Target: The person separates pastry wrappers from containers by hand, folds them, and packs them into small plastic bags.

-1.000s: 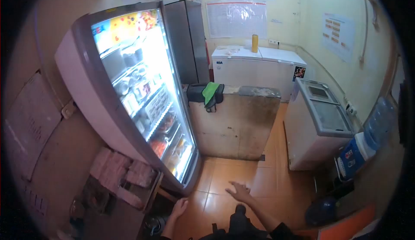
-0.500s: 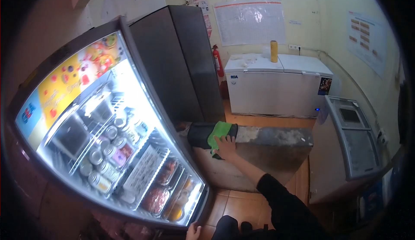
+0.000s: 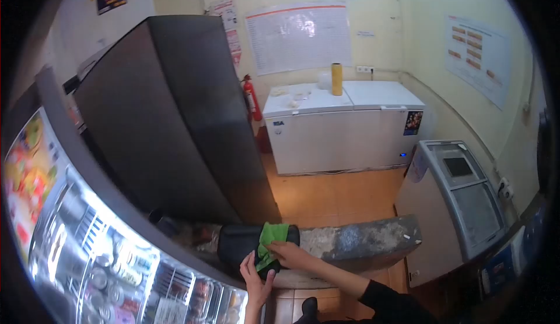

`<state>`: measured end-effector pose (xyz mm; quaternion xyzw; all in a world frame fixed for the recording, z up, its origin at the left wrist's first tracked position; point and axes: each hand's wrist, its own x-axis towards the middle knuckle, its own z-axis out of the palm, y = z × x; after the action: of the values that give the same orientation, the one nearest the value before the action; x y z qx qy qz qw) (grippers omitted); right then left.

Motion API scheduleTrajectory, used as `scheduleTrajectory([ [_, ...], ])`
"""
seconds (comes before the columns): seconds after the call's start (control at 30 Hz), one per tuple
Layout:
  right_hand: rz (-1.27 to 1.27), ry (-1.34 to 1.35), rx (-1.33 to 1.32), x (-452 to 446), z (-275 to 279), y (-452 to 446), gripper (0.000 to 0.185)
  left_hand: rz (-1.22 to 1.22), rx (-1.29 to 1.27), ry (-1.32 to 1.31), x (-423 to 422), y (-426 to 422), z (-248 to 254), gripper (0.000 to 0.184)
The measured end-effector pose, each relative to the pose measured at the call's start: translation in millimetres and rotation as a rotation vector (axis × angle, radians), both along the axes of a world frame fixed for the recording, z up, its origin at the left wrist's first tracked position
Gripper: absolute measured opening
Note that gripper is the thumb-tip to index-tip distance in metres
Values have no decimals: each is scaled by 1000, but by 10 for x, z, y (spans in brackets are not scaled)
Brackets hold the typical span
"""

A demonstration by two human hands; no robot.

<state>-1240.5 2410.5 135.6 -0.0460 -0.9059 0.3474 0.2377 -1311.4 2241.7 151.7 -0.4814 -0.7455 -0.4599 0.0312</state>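
Observation:
A bright green cloth [image 3: 272, 234] is draped over a dark, rounded black object [image 3: 238, 241], whose kind I cannot make out, on the low concrete ledge. My right hand [image 3: 289, 255] reaches in from the right with its fingers closed on the cloth's lower part. Just left of it, my left hand [image 3: 255, 280] is raised beside the black object, thumb and fingers apart. Whether its fingertips touch the black object or the cloth's edge is hard to tell.
A lit display fridge [image 3: 125, 265] with jars and packed food stands close on my left, a tall dark cabinet [image 3: 169, 119] behind it. The ledge [image 3: 373, 239] runs rightward to a glass-topped freezer [image 3: 437, 207]. Against the back wall is a white chest freezer [image 3: 344, 137].
My view has turned right, away from the display fridge. My left hand has come up from the bottom edge to the black object. My right hand's spread fingers have closed on the cloth.

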Motion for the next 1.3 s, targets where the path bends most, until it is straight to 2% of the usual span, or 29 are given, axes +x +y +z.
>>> scheduleTrajectory([
  [0.03,-24,-4,-4,46,87,29,39,-24,-5,32,-72,198,-51,60],
  [0.1,-139,133,-241,108,248,52,37,-74,-19,66,-120,505,-101,59],
  [0.17,-200,145,-297,146,345,83,33,131,-15,-229,-76,736,-142,48],
  [0.2,-235,157,-345,143,376,101,29,111,-29,-224,-74,810,-134,48],
  [0.23,-267,170,-391,120,393,141,25,153,-39,-177,-63,862,-98,38],
  [0.27,-270,303,-346,74,354,144,19,198,-46,-130,-57,912,-51,31],
  [0.3,-284,312,-351,41,330,145,19,244,-51,-79,-75,984,-20,29],
  [0.33,-293,321,-333,13,302,138,16,294,52,-81,-128,1039,-145,34],
  [0.37,-300,329,-317,-2,275,123,14,285,44,-74,-188,1046,-247,34],
  [0.43,-310,334,-270,-12,254,116,14,350,47,-243,-312,1071,-312,44],
  [0.47,-282,288,-254,0,234,117,16,384,13,-221,-303,1068,-243,51],
  [0.53,-228,157,-214,59,280,128,20,406,-41,-183,-394,1008,-312,53],
  [0.63,-102,243,-176,46,-1,89,23,495,-129,-132,-477,897,-397,58],
  [0.67,-5,89,-195,100,-59,75,32,559,-164,-117,-485,871,-430,61],
  [0.73,67,103,-203,286,-89,152,39,668,-285,-190,-584,757,-516,64],
  [0.77,137,114,-205,412,-74,200,48,677,-283,-185,-529,778,-482,64],
  [0.8,93,133,-120,568,-36,277,58,757,-297,56,-425,797,-445,64],
  [0.83,103,136,-121,758,78,376,58,829,-313,300,-303,795,-387,64],
  [0.87,82,85,-208,986,242,507,56,793,-603,99,-142,834,-89,56],
  [0.9,60,28,-290,1233,361,648,54,801,-601,92,41,914,59,56],
  [0.93,8,91,-302,1480,410,784,38,883,-645,129,243,1004,139,55],
  [0.97,21,80,-293,1745,428,927,38,966,-690,161,432,1067,153,57],
  [1.03,-132,134,-255,2339,444,1214,19,829,-452,411,530,1012,-256,63],
  [1.07,-229,207,-316,2654,510,1355,24,820,-670,212,953,1264,41,64],
  [1.1,-208,188,-300,2982,512,1524,24,732,-677,271,1052,1309,-101,60],
  [1.17,-412,-33,-209,3638,511,1834,31,704,-670,436,1032,1354,-460,58],
  [1.2,-466,0,-300,3932,505,1974,32,718,-666,434,911,1326,-540,58],
  [1.27,-510,37,-372,4451,422,2258,34,748,-547,195,623,1301,-602,54],
  [1.3,-592,30,-459,4703,333,2382,36,867,-526,164,608,1351,-558,52],
])
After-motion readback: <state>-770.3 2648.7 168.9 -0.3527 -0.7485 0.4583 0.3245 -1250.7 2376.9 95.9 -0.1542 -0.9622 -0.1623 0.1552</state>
